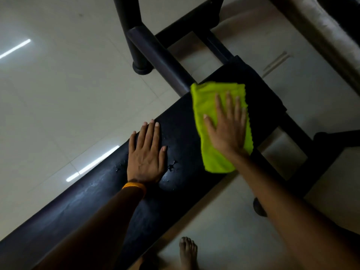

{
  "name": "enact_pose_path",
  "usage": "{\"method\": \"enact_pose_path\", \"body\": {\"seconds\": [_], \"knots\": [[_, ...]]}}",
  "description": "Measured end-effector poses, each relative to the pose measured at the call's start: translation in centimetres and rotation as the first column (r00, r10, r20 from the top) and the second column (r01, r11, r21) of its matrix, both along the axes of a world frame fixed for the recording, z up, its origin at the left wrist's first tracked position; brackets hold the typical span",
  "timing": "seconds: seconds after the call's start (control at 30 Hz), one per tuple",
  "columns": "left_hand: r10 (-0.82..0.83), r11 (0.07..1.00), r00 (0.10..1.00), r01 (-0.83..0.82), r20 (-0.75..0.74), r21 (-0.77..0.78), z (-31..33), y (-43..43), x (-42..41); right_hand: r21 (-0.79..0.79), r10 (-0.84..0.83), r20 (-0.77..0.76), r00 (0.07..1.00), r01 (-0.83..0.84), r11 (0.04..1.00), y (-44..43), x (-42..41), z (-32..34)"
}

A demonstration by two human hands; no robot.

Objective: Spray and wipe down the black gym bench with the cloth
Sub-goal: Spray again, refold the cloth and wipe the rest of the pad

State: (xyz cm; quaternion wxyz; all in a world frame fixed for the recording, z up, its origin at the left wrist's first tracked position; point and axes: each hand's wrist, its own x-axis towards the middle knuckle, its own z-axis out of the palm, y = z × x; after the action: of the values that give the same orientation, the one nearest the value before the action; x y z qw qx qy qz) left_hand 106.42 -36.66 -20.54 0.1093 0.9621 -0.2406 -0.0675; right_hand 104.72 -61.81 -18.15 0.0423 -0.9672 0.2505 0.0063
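Note:
The black gym bench (97,203) runs diagonally from lower left to upper right, its pad wet with droplets near the middle. A folded lime-green cloth (206,106) lies flat on the pad toward its far end. My right hand (227,127) presses flat on the cloth, fingers spread and pointing away from me. My left hand (146,152) rests palm down on the bare pad to the left of the cloth, fingers apart, with an orange band at the wrist. No spray bottle is in view.
The black metal frame (155,49) of the bench rises beyond the pad, with a foot on the pale tiled floor (58,84). More frame bars (303,145) run to the right. My bare foot (188,252) stands on the floor beside the bench.

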Motion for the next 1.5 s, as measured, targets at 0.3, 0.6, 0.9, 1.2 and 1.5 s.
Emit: {"method": "enact_pose_path", "body": {"seconds": [0.3, 0.6, 0.9, 1.2, 1.5], "knots": [[0.005, 1.0, 1.0, -0.004, 0.005, -0.011, 0.1, 0.1, 0.1, 0.091, 0.031, -0.139, 0.99, -0.019, 0.996, 7.8, -8.0, 2.0], [0.003, 1.0, 1.0, -0.003, 0.004, -0.003, 0.3, 0.0, 0.0, 0.011, 0.04, -0.065, 0.997, -0.04, 0.999, 6.3, -3.6, 1.1], [-0.014, 1.0, 1.0, 0.014, 0.015, 0.002, 0.1, 0.1, 0.0, 0.042, 0.439, -0.083, 0.895, -0.437, 0.899, 0.0, -0.5, 0.4], [-0.014, 1.0, 1.0, 0.014, 0.017, 0.01, 0.0, 0.0, 0.0, 0.029, 0.142, -0.033, 0.989, -0.141, 0.99, 6.2, 0.7, 0.5], [-0.016, 1.0, 0.999, 0.015, 0.028, 0.013, -0.1, 0.1, 0.0, 0.023, -0.111, 0.042, 0.993, 0.11, 0.994, -1.9, 5.8, 0.3]]}}
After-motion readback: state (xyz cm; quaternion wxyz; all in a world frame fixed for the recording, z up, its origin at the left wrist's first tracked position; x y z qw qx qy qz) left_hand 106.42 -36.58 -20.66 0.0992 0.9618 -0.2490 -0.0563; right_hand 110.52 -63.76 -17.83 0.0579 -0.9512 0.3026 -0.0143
